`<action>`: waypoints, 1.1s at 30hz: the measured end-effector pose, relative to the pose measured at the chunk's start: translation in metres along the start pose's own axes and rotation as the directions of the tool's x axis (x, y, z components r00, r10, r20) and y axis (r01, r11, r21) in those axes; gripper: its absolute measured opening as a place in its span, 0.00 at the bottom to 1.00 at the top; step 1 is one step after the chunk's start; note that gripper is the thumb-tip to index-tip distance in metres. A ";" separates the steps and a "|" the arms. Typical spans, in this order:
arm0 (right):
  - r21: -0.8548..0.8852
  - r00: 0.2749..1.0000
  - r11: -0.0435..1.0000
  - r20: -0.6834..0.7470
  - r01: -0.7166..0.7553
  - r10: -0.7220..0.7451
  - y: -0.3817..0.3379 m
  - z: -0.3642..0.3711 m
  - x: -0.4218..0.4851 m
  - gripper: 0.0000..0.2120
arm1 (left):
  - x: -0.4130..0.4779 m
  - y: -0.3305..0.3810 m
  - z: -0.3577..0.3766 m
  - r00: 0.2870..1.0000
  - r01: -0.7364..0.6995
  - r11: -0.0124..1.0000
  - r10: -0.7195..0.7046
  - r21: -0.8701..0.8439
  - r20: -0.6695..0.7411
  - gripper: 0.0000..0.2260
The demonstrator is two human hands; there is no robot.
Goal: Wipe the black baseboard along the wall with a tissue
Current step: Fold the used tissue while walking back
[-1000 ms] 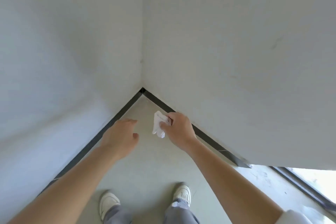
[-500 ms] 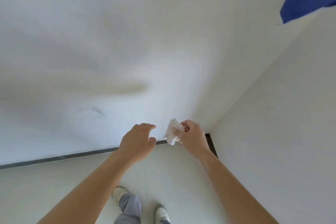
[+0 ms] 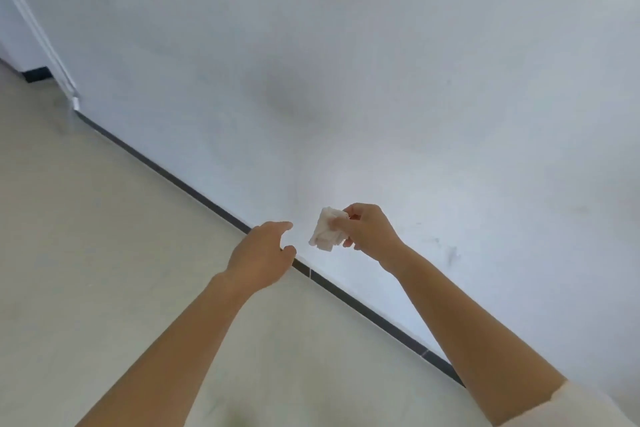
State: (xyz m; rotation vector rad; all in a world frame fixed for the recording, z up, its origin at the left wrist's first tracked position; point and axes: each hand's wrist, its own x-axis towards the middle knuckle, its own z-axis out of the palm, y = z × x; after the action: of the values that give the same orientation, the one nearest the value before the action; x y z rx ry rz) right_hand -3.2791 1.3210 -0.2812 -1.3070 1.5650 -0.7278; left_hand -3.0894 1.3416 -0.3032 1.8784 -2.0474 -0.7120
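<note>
The right hand [image 3: 369, 234], just right of the frame's centre, is closed in a pinch on a crumpled white tissue [image 3: 327, 229] — thumb and fingertips clamp its upper right edge, and the rest of the wad hangs loose toward the left. The tissue is in the air in front of the white wall [image 3: 381, 80], above the black baseboard [image 3: 194, 192] and not touching it. The left hand [image 3: 261, 255], just left of the tissue, holds nothing: its fingers are half curled, thumb and forefinger parted, reaching toward the wad with a small gap between. It overlaps the baseboard in the picture; whether it touches it cannot be told.

The baseboard runs as a thin dark strip from the upper left down to the lower right, where the right forearm crosses it, and the pale floor [image 3: 86, 236] fills the lower left. A white sleeve [image 3: 588, 409] shows at the lower right corner.

Half a second ago the view faced a room corner with shoes visible below; now it shows one long stretch of wall, no shoes, and a doorway edge [image 3: 52, 55] at the upper left — the hands keep much the same pose. No writing or labels can be read.
</note>
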 end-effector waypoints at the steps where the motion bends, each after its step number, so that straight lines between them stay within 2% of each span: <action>1: 0.017 0.999 1.000 0.041 0.022 -0.023 -0.023 0.035 0.010 0.07 | -0.004 -0.033 -0.024 0.998 0.046 0.999 -0.046 -0.012 -0.032 0.23; 4: 0.064 0.984 0.996 0.166 0.060 -0.070 -0.085 0.138 0.031 0.07 | -0.023 -0.122 -0.094 0.975 0.191 0.981 -0.194 -0.041 -0.105 0.24; 7: 0.051 0.955 0.995 0.280 0.086 -0.097 -0.142 0.233 0.049 0.08 | -0.040 -0.200 -0.159 0.924 0.325 0.940 -0.339 -0.103 -0.179 0.25; 11: 0.027 0.915 0.994 0.388 0.109 -0.110 -0.208 0.341 0.067 0.06 | -0.059 -0.281 -0.220 0.850 0.387 0.880 -0.456 -0.275 -0.263 0.25; 15: 0.039 0.862 0.994 0.494 0.107 -0.112 -0.264 0.440 0.087 0.05 | -0.064 -0.354 -0.264 0.785 0.334 0.811 -0.522 -0.481 -0.334 0.22; 17: 0.049 0.825 0.994 0.555 0.095 -0.106 -0.286 0.486 0.101 0.06 | -0.059 -0.391 -0.285 0.781 0.277 0.773 -0.527 -0.570 -0.335 0.20; 21: 0.098 0.748 0.994 0.656 0.044 -0.098 -0.329 0.574 0.145 0.10 | -0.032 -0.474 -0.335 0.758 0.214 0.738 -0.538 -0.640 -0.368 0.17; 25: 0.166 0.641 0.986 0.755 0.018 -0.139 -0.386 0.664 0.209 0.11 | 0.012 -0.565 -0.398 0.736 0.159 0.695 -0.556 -0.701 -0.385 0.04; 27: 0.202 0.597 0.979 0.787 -0.012 -0.155 -0.419 0.709 0.237 0.09 | 0.031 -0.607 -0.434 0.702 0.125 0.603 -0.615 -0.788 -0.360 0.04; 30: 0.175 0.554 0.984 0.819 0.004 -0.148 -0.464 0.771 0.268 0.03 | 0.049 -0.674 -0.488 0.588 0.082 0.343 -0.774 -0.936 -0.232 0.08; 33: 0.141 0.543 0.989 0.827 0.051 -0.146 -0.508 0.838 0.296 0.04 | 0.061 -0.743 -0.540 0.540 -0.066 0.128 -0.830 -0.989 -0.144 0.07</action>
State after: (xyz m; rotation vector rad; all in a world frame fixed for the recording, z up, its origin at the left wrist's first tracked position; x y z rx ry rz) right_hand -2.3050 1.0086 -0.2399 -1.3703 0.6453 -0.1452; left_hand -2.1885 1.1610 -0.2458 1.4473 -0.1597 -0.8383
